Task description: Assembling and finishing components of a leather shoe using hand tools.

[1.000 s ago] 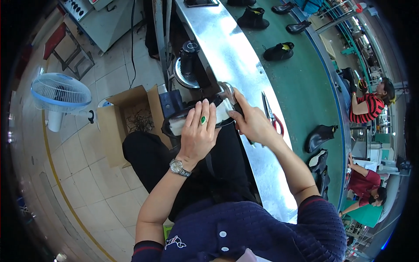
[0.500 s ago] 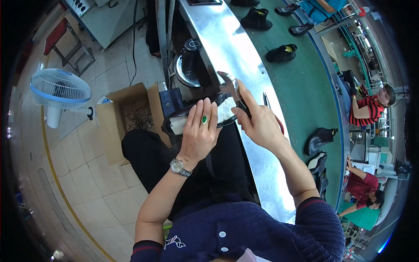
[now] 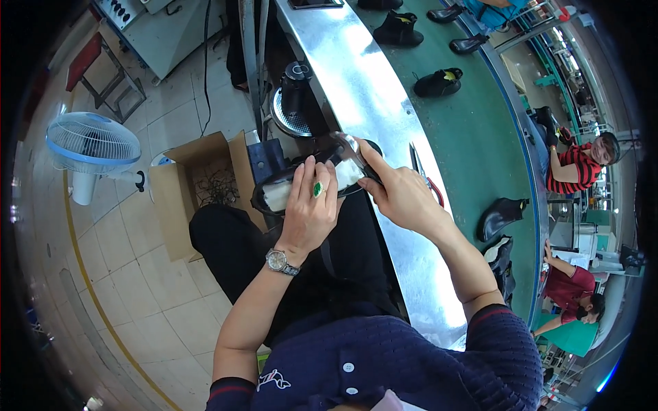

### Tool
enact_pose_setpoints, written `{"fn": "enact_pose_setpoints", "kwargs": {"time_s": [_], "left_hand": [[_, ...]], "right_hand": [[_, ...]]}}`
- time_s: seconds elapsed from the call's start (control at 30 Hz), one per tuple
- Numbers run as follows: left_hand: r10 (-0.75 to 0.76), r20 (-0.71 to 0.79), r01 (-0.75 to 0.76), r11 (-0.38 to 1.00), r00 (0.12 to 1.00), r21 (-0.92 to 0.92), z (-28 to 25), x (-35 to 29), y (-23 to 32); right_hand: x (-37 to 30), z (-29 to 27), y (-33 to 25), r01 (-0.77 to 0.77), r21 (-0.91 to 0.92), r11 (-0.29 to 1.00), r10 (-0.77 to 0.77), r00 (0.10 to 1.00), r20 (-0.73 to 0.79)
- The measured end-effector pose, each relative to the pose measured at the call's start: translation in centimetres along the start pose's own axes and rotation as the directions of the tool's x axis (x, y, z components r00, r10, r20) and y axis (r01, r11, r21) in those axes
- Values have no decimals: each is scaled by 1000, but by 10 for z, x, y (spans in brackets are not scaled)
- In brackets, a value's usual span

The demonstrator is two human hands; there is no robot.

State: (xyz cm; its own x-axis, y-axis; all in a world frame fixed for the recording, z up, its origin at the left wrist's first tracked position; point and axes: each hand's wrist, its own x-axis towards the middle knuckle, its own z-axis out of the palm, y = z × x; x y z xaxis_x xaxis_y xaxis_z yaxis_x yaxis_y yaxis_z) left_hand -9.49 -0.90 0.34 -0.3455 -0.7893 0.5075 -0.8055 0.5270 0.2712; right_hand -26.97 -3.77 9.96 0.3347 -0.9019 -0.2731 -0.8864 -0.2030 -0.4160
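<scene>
A black shoe (image 3: 277,196) lies bottom up across my lap, its white underside facing me. My left hand (image 3: 310,209) holds it, with the fingers laid close together across the underside; the thumb is hidden. In my right hand (image 3: 404,195) is a hammer (image 3: 351,146), gripped by its dark handle. Its metal head is blurred and sits over the right end of the shoe, close to my left fingertips. Whether it touches the shoe I cannot tell. On the metal bench beside my right hand lie red-handled scissors (image 3: 436,194).
A shiny metal bench (image 3: 356,55) runs along my right, beside a green conveyor (image 3: 445,144) with several black boots (image 3: 504,218). At left stand an open cardboard box (image 3: 175,198) and a fan (image 3: 92,147). A black stand (image 3: 296,85) is ahead. Two co-workers (image 3: 582,161) sit beyond the conveyor.
The hammer head has dropped lower and moved slightly left, nearer the shoe, with my right hand shifting along. My left hand keeps its place on the shoe.
</scene>
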Motion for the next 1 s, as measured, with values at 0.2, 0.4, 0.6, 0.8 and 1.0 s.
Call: {"fn": "enact_pose_setpoints", "kwargs": {"time_s": [0.2, 0.4, 0.6, 0.8, 1.0], "left_hand": [[37, -9, -37, 999, 999, 8, -2, 6, 0], [-11, -58, 9, 999, 998, -46, -1, 2, -2], [-218, 202, 209, 976, 955, 64, -39, 18, -6], [-96, 125, 86, 993, 987, 85, -27, -2, -12], [-27, 173, -20, 965, 985, 261, -21, -15, -10]], "right_hand": [[-2, 14, -3, 17, -72, 997, -24, 995, -101], [-5, 9, -22, 100, -47, 994, -108, 972, -210], [-1, 15, -13, 22, -145, 989, -26, 999, -24], [-4, 5, -34, 92, -11, 996, -91, 949, -301], [0, 15, -36, 55, -229, 972, -59, 998, -10]]}}
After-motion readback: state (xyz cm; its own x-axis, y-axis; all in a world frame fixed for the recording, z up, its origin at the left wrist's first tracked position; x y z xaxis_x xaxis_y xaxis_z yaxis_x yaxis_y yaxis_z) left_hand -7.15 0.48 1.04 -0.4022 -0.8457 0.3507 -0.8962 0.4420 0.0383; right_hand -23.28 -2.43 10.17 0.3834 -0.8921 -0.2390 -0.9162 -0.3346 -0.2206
